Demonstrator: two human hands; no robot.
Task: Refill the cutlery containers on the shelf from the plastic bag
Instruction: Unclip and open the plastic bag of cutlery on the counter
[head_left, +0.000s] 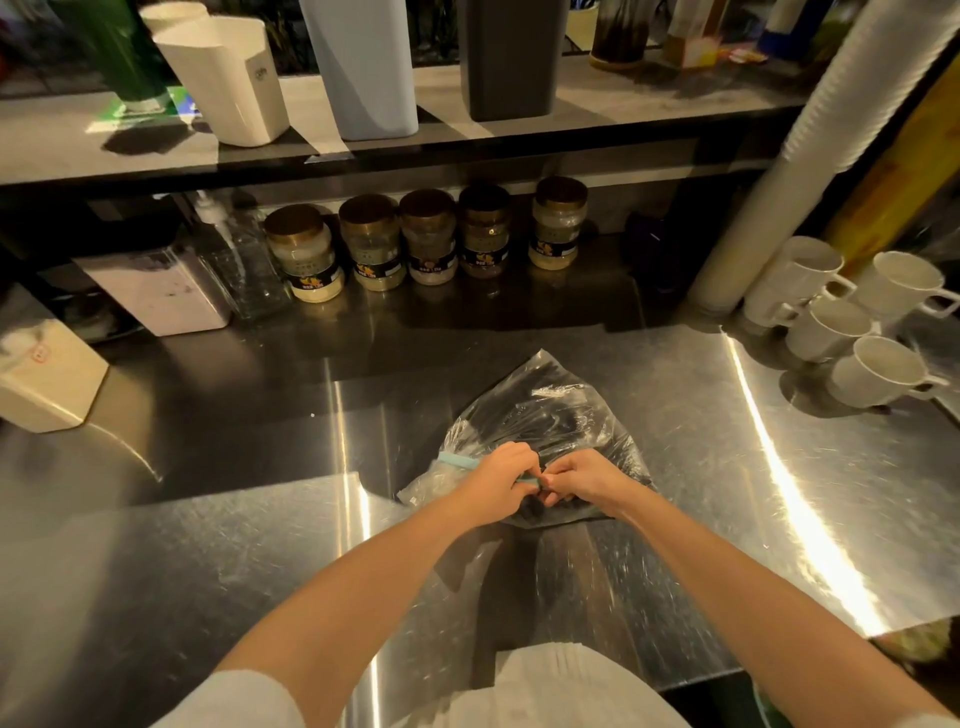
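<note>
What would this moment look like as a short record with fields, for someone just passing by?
Place: steel counter below a shelf
Plastic bag: lies on the counter, dark cutlery inside
Blue strip: runs along the bag's near end
Left hand: pinches the blue strip
Right hand: pinches the bag right beside it
Containers: white, pale and dark, upright on the shelf; tops out of view
Also there: five jars under the shelf, white mugs at right

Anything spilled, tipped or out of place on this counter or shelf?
Nothing stands out. The plastic bag lies on the counter, left hand and right hand pinching its blue tie; the shelf containers stand upright, no spills.
</note>
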